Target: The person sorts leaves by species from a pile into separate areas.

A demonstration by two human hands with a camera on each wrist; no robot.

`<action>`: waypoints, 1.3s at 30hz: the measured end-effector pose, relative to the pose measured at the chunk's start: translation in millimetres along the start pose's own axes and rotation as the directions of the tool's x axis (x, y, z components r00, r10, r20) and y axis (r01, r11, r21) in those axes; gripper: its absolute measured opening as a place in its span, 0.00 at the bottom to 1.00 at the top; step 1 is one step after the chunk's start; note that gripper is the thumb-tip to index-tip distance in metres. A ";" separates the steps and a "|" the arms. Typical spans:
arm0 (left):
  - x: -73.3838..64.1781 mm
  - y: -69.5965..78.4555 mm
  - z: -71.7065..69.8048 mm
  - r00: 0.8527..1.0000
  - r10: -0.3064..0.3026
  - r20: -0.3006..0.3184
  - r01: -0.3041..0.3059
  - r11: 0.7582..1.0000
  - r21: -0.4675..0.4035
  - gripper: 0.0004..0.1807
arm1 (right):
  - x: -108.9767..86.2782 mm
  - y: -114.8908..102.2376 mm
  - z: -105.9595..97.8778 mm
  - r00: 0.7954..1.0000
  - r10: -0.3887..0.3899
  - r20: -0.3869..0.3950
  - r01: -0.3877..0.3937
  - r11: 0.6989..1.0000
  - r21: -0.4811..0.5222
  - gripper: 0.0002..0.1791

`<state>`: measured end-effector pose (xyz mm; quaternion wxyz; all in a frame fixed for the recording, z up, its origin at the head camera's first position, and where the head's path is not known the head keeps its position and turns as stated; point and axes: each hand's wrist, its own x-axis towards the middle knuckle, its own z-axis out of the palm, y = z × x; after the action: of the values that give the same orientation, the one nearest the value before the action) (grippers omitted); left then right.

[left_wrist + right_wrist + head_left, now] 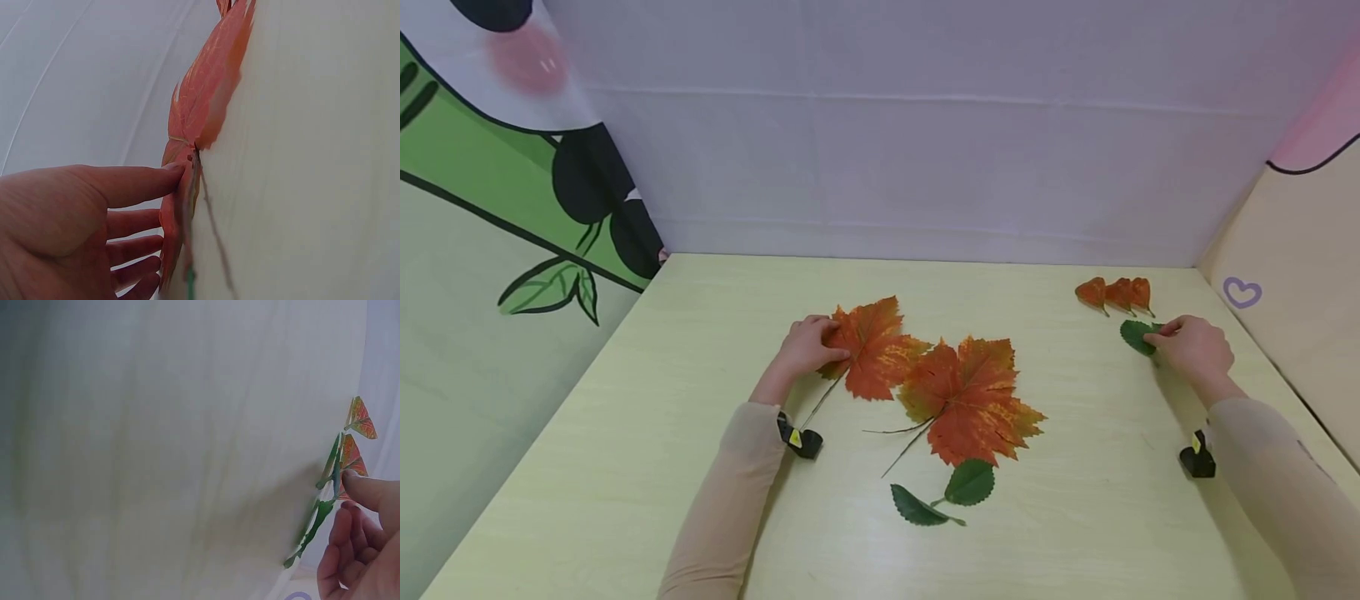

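Note:
My left hand (807,344) holds the left edge of an orange-red artificial maple leaf (880,354). In the left wrist view the thumb (153,184) lies over that leaf, with the fingertips at its far edge. A second maple leaf (973,400) lies to its right, its thin stems pointing toward the near left. At the far right my right hand (1197,346) pinches a small green leaf (1138,336) at the tabletop. Close beyond it sits a row of three small orange leaves (1118,294), seen edge-on in the right wrist view.
Two joined green leaves (970,483) lie near the second maple leaf, on the pale wooden table (647,467). A pale cloth wall (925,175) rises behind the far edge. Printed panels flank the table, a heart (1242,292) drawn on the right one.

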<state>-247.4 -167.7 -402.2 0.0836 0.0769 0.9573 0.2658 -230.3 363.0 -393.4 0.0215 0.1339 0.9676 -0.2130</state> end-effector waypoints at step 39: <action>-0.5 1.2 -0.9 1.000 -0.002 0.002 0.002 1.000 0.005 0.33 | -115.1 -120.8 48.6 0.817 -0.567 0.107 0.559 0.824 0.098 0.09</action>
<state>-246.9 -167.3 -400.8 0.0848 0.0764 0.9580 0.2632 -152.6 208.4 -377.1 0.0172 -0.1716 0.9532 -0.2482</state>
